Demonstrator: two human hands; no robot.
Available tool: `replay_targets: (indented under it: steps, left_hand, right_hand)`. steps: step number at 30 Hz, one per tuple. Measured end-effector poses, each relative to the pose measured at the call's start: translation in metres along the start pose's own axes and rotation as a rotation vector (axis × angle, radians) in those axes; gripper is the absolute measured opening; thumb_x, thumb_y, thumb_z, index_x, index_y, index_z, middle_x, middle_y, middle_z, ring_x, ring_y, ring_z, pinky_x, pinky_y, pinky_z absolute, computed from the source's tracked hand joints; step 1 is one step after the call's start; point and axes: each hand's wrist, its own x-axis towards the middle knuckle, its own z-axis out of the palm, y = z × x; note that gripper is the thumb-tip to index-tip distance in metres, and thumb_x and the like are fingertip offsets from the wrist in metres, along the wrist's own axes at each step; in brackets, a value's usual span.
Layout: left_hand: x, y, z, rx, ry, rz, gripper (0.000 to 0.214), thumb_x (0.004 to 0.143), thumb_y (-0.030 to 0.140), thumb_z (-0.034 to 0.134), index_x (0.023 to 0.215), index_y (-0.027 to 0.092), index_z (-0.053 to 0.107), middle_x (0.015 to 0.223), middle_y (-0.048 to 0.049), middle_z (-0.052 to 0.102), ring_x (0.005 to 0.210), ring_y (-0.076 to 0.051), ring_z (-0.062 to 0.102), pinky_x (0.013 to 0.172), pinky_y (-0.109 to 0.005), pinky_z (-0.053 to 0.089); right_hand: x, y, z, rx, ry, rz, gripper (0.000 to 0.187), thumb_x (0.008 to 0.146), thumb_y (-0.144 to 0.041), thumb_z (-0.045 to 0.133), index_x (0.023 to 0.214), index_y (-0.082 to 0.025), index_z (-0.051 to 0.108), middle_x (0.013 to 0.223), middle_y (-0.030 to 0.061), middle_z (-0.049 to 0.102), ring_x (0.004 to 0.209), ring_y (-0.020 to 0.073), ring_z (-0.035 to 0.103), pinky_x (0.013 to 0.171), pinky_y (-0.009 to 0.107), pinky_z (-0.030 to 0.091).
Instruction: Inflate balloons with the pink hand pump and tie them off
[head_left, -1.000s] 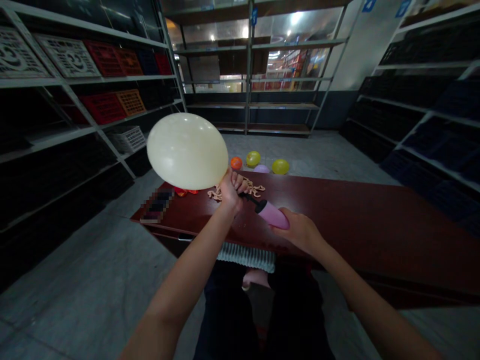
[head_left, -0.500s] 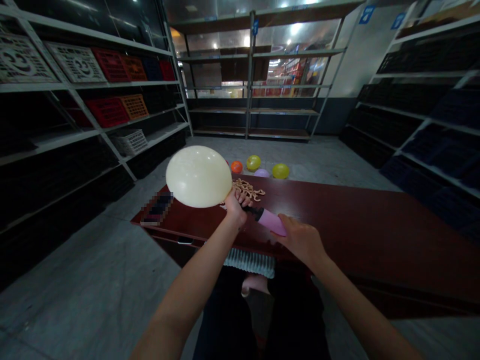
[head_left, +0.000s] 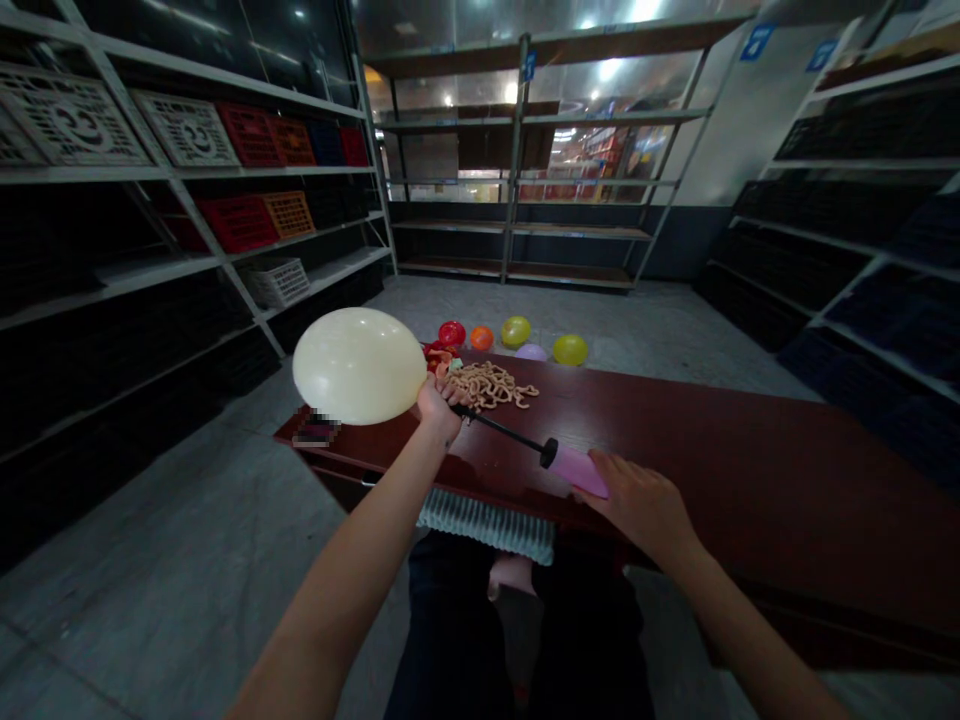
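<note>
My left hand (head_left: 437, 404) is closed around the neck of an inflated cream balloon (head_left: 358, 365), pinching it onto the black nozzle of a hand pump. The pump's thin black rod (head_left: 501, 431) is drawn out between my hands. My right hand (head_left: 645, 505) is wrapped round the pink pump barrel (head_left: 579, 468), held over the dark red table (head_left: 750, 460). A pile of limp uninflated balloons (head_left: 487, 384) lies on the table just beyond my left hand.
Several small inflated balloons, red (head_left: 451, 333), orange (head_left: 481, 338), yellow-green (head_left: 515, 330) and yellow (head_left: 571, 349), lie on the floor behind the table. Metal shelving with plastic crates (head_left: 255, 215) lines the left side. Dark shelves stand at the right. My legs are under the table edge.
My right hand has pulled the pink barrel back toward me, drawing the black rod out. The balloon and my left hand dropped lower and shifted left.
</note>
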Motion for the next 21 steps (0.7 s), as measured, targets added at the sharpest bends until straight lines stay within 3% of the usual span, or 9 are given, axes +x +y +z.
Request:
replay_targets:
  steps: [5, 12, 16, 21]
  left_hand:
    - [-0.009, -0.008, 0.009, -0.021, -0.035, 0.056, 0.044, 0.097, 0.032, 0.042, 0.061, 0.020, 0.021, 0.045, 0.0087, 0.017, 0.033, -0.006, 0.019, 0.039, -0.022, 0.019]
    - [-0.037, -0.044, 0.022, 0.068, -0.133, -0.025, 0.046, 0.098, 0.036, 0.043, 0.060, 0.020, 0.023, 0.044, 0.0074, 0.020, 0.034, -0.007, 0.019, 0.040, -0.024, 0.019]
    - [-0.048, -0.055, 0.031, 0.078, -0.161, -0.062, 0.045, 0.097, 0.036, 0.043, 0.060, 0.021, 0.022, 0.044, 0.0070, 0.020, 0.033, -0.008, 0.020, 0.040, -0.025, 0.020]
    - [-0.046, -0.048, 0.029, 0.088, -0.117, -0.061, 0.043, 0.097, 0.032, 0.042, 0.060, 0.020, 0.022, 0.044, 0.0072, 0.020, 0.034, -0.007, 0.020, 0.040, -0.024, 0.020]
  right_hand:
    - [0.010, -0.008, -0.012, 0.133, -0.134, 0.077, 0.041, 0.087, -0.055, 0.050, 0.110, -0.022, 0.061, 0.096, 0.0085, 0.073, 0.077, 0.0250, 0.070, 0.059, 0.030, 0.038]
    - [0.035, -0.033, -0.040, 0.324, -0.310, 0.153, 0.044, 0.083, -0.059, 0.053, 0.107, -0.024, 0.061, 0.090, 0.0075, 0.075, 0.080, 0.0263, 0.070, 0.060, 0.030, 0.035]
    - [0.043, -0.041, -0.048, 0.318, -0.296, 0.176, 0.042, 0.084, -0.057, 0.053, 0.106, -0.023, 0.061, 0.091, 0.0087, 0.075, 0.080, 0.0261, 0.070, 0.059, 0.030, 0.035]
    - [0.037, -0.043, -0.042, 0.198, -0.161, 0.138, 0.040, 0.086, -0.056, 0.052, 0.108, -0.024, 0.059, 0.093, 0.0075, 0.074, 0.074, 0.0230, 0.069, 0.056, 0.028, 0.034]
